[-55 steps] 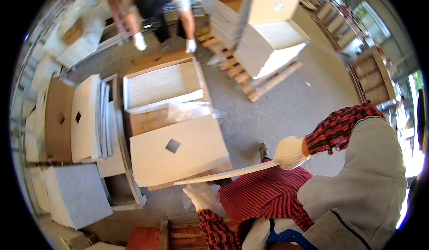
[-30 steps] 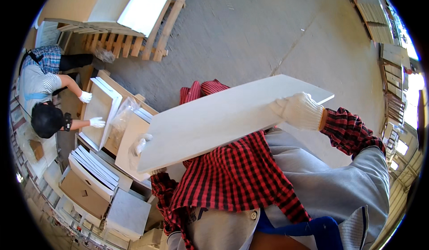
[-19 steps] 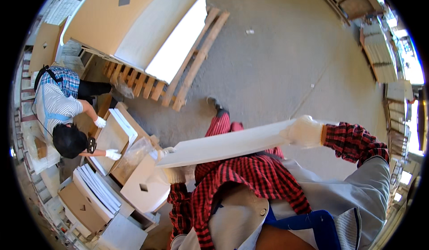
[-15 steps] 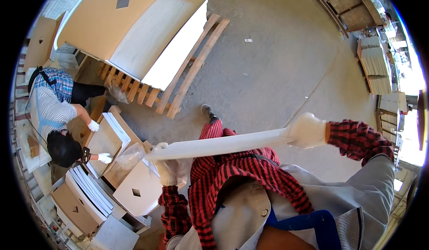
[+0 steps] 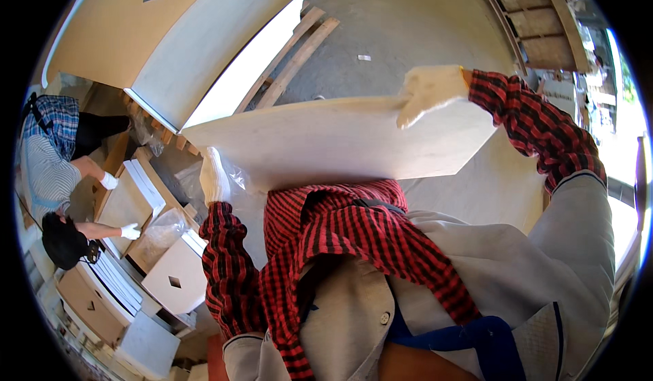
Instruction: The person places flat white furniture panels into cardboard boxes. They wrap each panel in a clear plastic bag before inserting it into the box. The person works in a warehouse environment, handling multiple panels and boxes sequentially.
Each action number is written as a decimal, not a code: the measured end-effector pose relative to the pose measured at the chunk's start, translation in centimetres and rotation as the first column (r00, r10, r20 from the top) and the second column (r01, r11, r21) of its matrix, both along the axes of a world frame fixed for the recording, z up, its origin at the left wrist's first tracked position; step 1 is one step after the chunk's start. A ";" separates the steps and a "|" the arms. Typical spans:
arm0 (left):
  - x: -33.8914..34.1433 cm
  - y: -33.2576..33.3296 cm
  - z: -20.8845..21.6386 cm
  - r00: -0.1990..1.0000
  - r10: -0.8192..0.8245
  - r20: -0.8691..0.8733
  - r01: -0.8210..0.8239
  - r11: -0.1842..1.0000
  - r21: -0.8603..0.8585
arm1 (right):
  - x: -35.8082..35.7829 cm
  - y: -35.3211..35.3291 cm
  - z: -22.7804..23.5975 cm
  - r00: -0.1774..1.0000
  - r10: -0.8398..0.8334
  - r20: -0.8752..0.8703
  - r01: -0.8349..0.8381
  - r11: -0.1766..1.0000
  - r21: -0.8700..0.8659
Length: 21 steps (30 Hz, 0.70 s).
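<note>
The cream-gloved right hand (image 5: 435,92) pinches the upper edge of a flat white rectangular panel (image 5: 333,141) below it, which could tip if the cream-gloved left hand (image 5: 215,177), grip unclear, slides off the end beside it.

A wooden pallet (image 5: 299,62) and small white scrap (image 5: 364,58) lie on the grey floor (image 5: 415,27), a co-worker (image 5: 49,170) bending at left.

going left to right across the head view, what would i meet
Co-worker's head → co-worker's nearer hand → white board with the hole → left hand → right hand → wooden frame. Left out: the white panel, overlapping both wearer's hands.
</note>
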<state>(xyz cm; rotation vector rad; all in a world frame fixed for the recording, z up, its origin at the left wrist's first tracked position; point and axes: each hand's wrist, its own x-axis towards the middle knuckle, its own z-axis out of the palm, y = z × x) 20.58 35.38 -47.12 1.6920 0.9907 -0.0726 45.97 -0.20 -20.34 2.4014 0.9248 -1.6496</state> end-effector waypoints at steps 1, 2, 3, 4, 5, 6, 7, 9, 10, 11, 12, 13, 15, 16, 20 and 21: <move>0.5 -0.4 1.3 0.997 0.080 -0.009 -0.081 0.991 -0.109 | 0.8 -0.3 0.2 0.999 -0.046 -0.002 0.045 0.999 -0.021; 0.7 -0.9 2.2 0.987 0.158 -0.027 -0.160 0.964 -0.214 | 1.4 -0.7 0.4 0.996 -0.092 -0.003 0.092 0.995 -0.040; -1.1 0.4 0.6 0.986 0.163 -0.022 -0.163 0.948 -0.275 | 2.0 -0.8 1.1 0.992 -0.125 0.001 0.125 0.991 -0.050; -1.4 0.6 0.4 0.983 0.175 -0.053 -0.183 0.945 -0.270 | 3.1 -1.3 1.4 0.985 -0.173 0.011 0.173 0.983 -0.052; -1.8 0.7 0.3 0.979 0.186 -0.083 -0.202 0.943 -0.264 | 4.4 -2.8 0.3 0.985 0.057 0.165 -0.049 0.997 -0.052; -2.0 0.7 0.3 0.975 0.185 -0.122 -0.211 0.941 -0.263 | 4.3 -2.4 0.7 0.968 0.133 0.212 -0.108 0.986 -0.128; -1.0 -1.1 3.6 0.971 0.207 -0.123 -0.232 0.943 -0.238 | 4.5 -1.2 1.6 0.945 0.213 0.247 -0.161 0.963 -0.217; -1.1 -1.5 4.1 0.970 0.193 -0.150 -0.223 0.948 -0.225 | 5.0 -0.1 1.9 0.883 0.354 0.308 -0.221 0.893 -0.393; -2.8 -0.7 2.9 0.967 0.213 -0.141 -0.239 0.948 -0.208 | 5.0 0.2 2.2 0.878 0.366 0.308 -0.244 0.896 -0.370; -4.2 0.0 1.6 0.964 0.229 -0.138 -0.252 0.949 -0.188 | 5.2 0.4 2.6 0.872 0.380 0.309 -0.268 0.898 -0.348; -4.3 -0.1 1.9 0.965 0.198 -0.174 -0.229 0.957 -0.179 | 6.0 -0.1 2.3 0.869 0.385 0.310 -0.284 0.902 -0.326; -5.0 -0.2 2.7 0.962 0.165 -0.216 -0.204 0.963 -0.176 | 7.6 -1.6 1.9 0.946 0.251 0.204 -0.211 0.957 -0.200; -7.4 -0.7 3.2 0.940 0.279 -0.196 -0.320 0.919 -0.229 | 9.1 -3.8 2.1 0.996 0.053 0.074 -0.052 0.999 -0.017; -8.9 -0.9 3.6 0.914 0.365 -0.178 -0.404 0.866 -0.296 | 9.1 -4.2 2.8 0.997 -0.018 0.076 0.015 0.999 0.041; -10.5 -2.8 3.5 0.785 0.610 -0.103 -0.572 0.651 -0.500 | 13.0 -7.9 3.1 0.911 -0.392 -0.125 0.409 0.895 0.176; -11.5 -2.6 2.6 0.792 0.602 -0.102 -0.563 0.656 -0.503 | 13.8 -8.7 2.2 0.843 -0.488 -0.225 0.526 0.835 0.161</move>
